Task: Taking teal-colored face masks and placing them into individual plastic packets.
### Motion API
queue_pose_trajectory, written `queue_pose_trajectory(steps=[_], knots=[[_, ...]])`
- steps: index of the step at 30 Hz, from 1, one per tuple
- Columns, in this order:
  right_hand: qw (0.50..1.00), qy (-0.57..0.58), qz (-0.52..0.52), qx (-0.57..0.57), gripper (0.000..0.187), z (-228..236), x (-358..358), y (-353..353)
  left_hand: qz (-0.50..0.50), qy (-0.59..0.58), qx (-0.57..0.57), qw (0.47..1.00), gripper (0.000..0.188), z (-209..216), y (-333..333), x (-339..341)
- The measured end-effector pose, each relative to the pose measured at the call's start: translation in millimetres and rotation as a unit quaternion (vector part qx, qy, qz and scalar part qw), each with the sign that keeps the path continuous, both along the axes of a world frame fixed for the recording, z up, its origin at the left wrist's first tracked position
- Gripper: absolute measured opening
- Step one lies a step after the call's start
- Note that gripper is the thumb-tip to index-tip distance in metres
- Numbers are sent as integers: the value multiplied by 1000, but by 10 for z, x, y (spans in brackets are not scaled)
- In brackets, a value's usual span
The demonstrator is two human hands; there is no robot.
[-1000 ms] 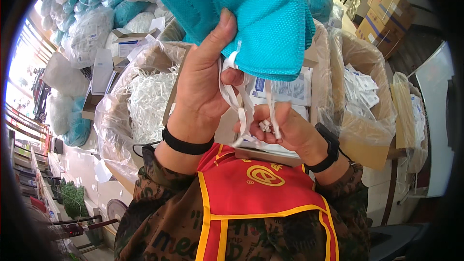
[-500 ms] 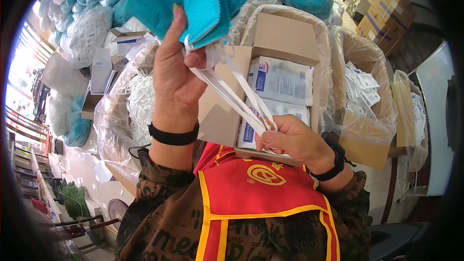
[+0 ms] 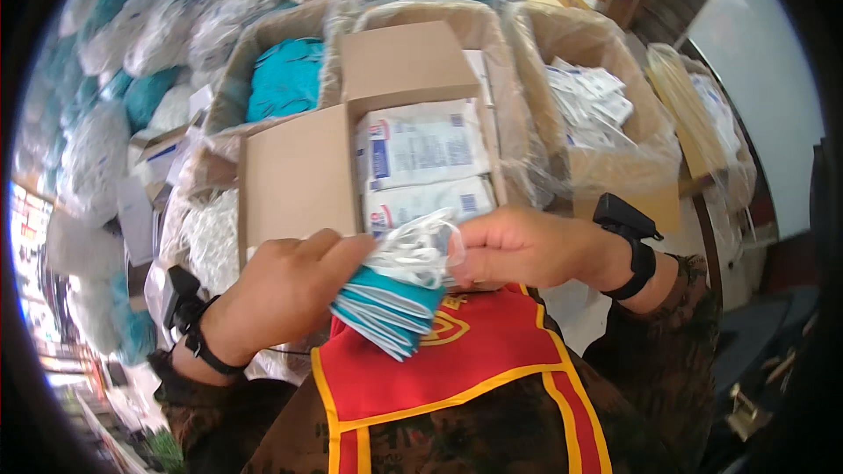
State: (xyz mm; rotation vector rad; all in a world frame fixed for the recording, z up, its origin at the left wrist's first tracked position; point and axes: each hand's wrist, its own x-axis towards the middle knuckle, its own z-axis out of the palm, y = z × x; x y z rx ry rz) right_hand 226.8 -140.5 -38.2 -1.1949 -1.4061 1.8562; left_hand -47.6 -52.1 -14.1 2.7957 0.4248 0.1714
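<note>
A folded stack of teal face masks hangs low before my red apron, its layered edges pointing down. My left hand is closed round the upper left side of the stack. White ear loops lie bunched on top of the masks. At the right end of the bunch, my right hand pinches the loops between thumb and fingers. Just beyond both hands stands an open cardboard box. Inside it lie white-and-blue sealed packets, the nearer one partly covered by the loops and my hand.
A plastic-lined carton of teal masks stands behind the box's left flap. To the right, another lined carton holds white packets. White loops or strips fill a bag at left. Stuffed plastic bags pile up far left.
The masks have come down from high up to near my apron, turned with their loops upward. My hands have drawn together, and the view has shifted so a carton of teal masks shows.
</note>
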Motion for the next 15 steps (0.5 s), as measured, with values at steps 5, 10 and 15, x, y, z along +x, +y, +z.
queue_pose_trajectory(steps=[5, 10, 15], knots=[[997, -72, 5, 17, 30, -39, 159, -422, 75, -61, 115, 989, 36, -123, 270, -96], [972, 27, -214, -89, 25, -163, 562, -1020, 286, -91, 234, 925, 38, -458, 1029, -919], [850, 197, -485, -57, 16, -969, 1059, -1435, 286, -222, 11, 932, 35, -491, 953, -764]])
